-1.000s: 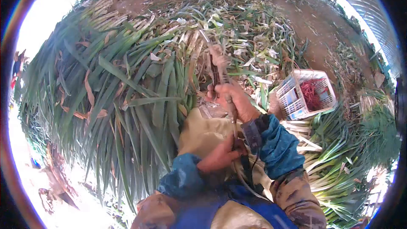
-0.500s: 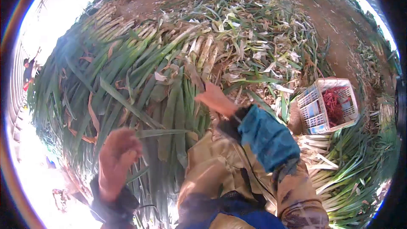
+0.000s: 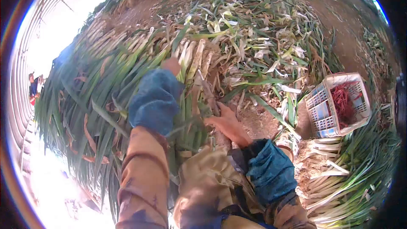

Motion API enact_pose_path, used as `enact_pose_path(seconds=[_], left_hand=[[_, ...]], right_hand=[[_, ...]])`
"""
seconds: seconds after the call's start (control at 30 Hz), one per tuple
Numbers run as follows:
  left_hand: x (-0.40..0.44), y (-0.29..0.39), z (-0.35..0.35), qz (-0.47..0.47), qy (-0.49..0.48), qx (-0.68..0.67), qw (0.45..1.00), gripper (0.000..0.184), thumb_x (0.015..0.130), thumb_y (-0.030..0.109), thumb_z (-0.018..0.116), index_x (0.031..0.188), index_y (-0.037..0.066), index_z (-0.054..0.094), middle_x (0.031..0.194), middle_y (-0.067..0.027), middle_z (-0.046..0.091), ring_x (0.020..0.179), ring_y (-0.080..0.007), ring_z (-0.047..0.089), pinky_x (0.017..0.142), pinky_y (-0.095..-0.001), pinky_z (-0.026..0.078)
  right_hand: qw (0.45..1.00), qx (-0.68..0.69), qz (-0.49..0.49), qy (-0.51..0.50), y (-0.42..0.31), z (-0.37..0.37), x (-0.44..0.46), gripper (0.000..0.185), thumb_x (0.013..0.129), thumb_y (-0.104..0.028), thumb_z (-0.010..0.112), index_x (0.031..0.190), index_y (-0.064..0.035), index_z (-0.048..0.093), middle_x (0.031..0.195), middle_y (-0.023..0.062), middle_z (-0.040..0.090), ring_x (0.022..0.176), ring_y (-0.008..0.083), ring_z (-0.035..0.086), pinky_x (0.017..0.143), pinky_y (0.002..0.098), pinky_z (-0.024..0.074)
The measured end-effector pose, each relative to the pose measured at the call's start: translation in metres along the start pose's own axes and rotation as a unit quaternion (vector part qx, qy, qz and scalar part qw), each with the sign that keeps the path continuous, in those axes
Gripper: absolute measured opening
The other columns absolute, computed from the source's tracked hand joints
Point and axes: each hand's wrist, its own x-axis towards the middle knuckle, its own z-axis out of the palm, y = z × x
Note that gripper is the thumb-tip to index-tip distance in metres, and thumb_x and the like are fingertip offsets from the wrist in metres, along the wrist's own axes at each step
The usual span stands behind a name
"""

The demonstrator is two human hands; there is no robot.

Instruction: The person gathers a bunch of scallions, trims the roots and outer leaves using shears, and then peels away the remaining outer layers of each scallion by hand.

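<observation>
My left hand reaches over the big pile of leeks, at the pale stems near the pile's right edge. The blue sleeve cuff hides most of it, so its fingers do not show. Closed round a long, narrow, soil-brown knife, my right hand is just right of the leek leaves, low over the ground. The blade points away from me, beside several pale leek stems.
A white plastic basket holding red ties stands at the right. Below it lie cleaned leeks with white stems and roots. Stripped leaves litter the ground ahead. People appear at the far left.
My left arm has swung from the lower left up and forward onto the leek stems. My right hand has shifted slightly right and down with the knife. The view has turned a little.
</observation>
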Motion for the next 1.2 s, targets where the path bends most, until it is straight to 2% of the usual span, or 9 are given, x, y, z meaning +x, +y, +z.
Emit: enact_pose_path(seconds=[0.03,0.13,0.27,0.37,0.4,0.57,0.73,0.8,1.2], left_hand=[[-0.003,0.009,0.006,-0.045,-0.064,-0.010,0.997,0.031,0.078,0.017,0.056,0.103,-0.001,0.059,0.100,-0.0203,0.061,0.094,-0.0365,0.058,0.081,-0.0419,0.047],[-0.010,0.012,0.003,-0.086,-0.074,-0.062,0.992,0.044,0.064,0.028,0.071,0.096,0.000,0.058,0.101,-0.0202,0.059,0.099,-0.0345,0.056,0.082,-0.0424,0.044],[-0.062,0.030,-0.059,-0.049,-0.071,-0.133,0.987,0.042,0.062,0.022,0.069,0.095,0.000,0.056,0.097,-0.0214,0.059,0.096,-0.0373,0.055,0.083,-0.0426,0.043],[-0.106,0.036,-0.064,-0.051,-0.066,-0.088,0.993,0.041,0.062,0.021,0.068,0.096,0.000,0.056,0.097,-0.0222,0.059,0.095,-0.0372,0.055,0.082,-0.0426,0.043],[-0.122,0.028,-0.062,0.021,-0.044,-0.060,0.997,0.040,0.067,0.023,0.067,0.100,0.002,0.055,0.093,-0.0217,0.060,0.091,-0.0393,0.057,0.078,-0.0456,0.046],[-0.185,0.060,-0.083,-0.053,-0.071,-0.025,0.996,0.033,0.070,0.025,0.064,0.095,0.006,0.056,0.090,-0.0186,0.061,0.087,-0.0367,0.059,0.074,-0.0462,0.047],[-0.201,0.062,-0.068,-0.049,-0.141,0.088,0.985,0.030,0.068,0.022,0.066,0.091,0.006,0.057,0.089,-0.0166,0.063,0.084,-0.0352,0.061,0.073,-0.0451,0.049],[-0.215,0.071,-0.071,-0.035,-0.129,0.066,0.989,0.029,0.069,0.021,0.065,0.093,0.004,0.061,0.090,-0.0178,0.064,0.087,-0.0341,0.062,0.074,-0.0441,0.049],[-0.242,0.080,-0.074,-0.034,-0.060,0.058,0.996,0.016,0.073,0.014,0.057,0.082,0.003,0.064,0.078,-0.0158,0.065,0.076,-0.0333,0.065,0.066,-0.0423,0.051]], right_hand=[[1.000,-0.008,-0.009,-0.005,-0.004,-0.004,-0.002,0.049,0.068,-0.014,0.064,0.113,0.0011,0.051,0.090,0.0068,0.060,0.079,0.0146,0.053,0.073,0.0267,0.0433],[1.000,-0.013,-0.018,-0.013,-0.021,-0.006,-0.011,0.051,0.069,-0.013,0.063,0.115,0.0018,0.050,0.093,0.0081,0.061,0.083,0.0162,0.054,0.077,0.0287,0.0432],[0.998,-0.047,-0.020,-0.020,-0.010,-0.001,-0.012,0.052,0.068,-0.014,0.063,0.115,0.0022,0.049,0.096,0.0117,0.061,0.087,0.0190,0.055,0.079,0.0314,0.0430],[0.993,-0.108,-0.032,-0.032,-0.013,0.006,-0.026,0.054,0.067,-0.015,0.064,0.115,0.0024,0.048,0.097,0.0165,0.061,0.088,0.0235,0.057,0.080,0.0331,0.0430],[0.991,-0.126,-0.035,-0.035,-0.016,0.009,-0.031,0.054,0.067,-0.016,0.064,0.115,0.0025,0.047,0.097,0.0183,0.061,0.088,0.0253,0.057,0.080,0.0336,0.0430],[0.977,-0.211,-0.014,-0.024,-0.009,0.013,-0.040,0.054,0.068,-0.019,0.062,0.115,0.0030,0.046,0.087,0.0238,0.060,0.080,0.0346,0.059,0.074,0.0380,0.0454],[0.958,-0.279,-0.060,-0.019,-0.001,0.016,-0.043,0.053,0.069,-0.020,0.060,0.113,0.0051,0.043,0.081,0.0283,0.057,0.078,0.0431,0.057,0.068,0.0454,0.0446],[0.951,-0.301,-0.066,-0.015,0.002,0.018,-0.041,0.052,0.069,-0.020,0.059,0.111,0.0057,0.042,0.081,0.0297,0.056,0.080,0.0451,0.055,0.068,0.0477,0.0435],[0.946,-0.323,-0.029,0.002,0.013,0.023,-0.026,0.041,0.071,-0.023,0.059,0.096,0.0050,0.041,0.079,0.0290,0.057,0.078,0.0453,0.055,0.067,0.0502,0.0422]])
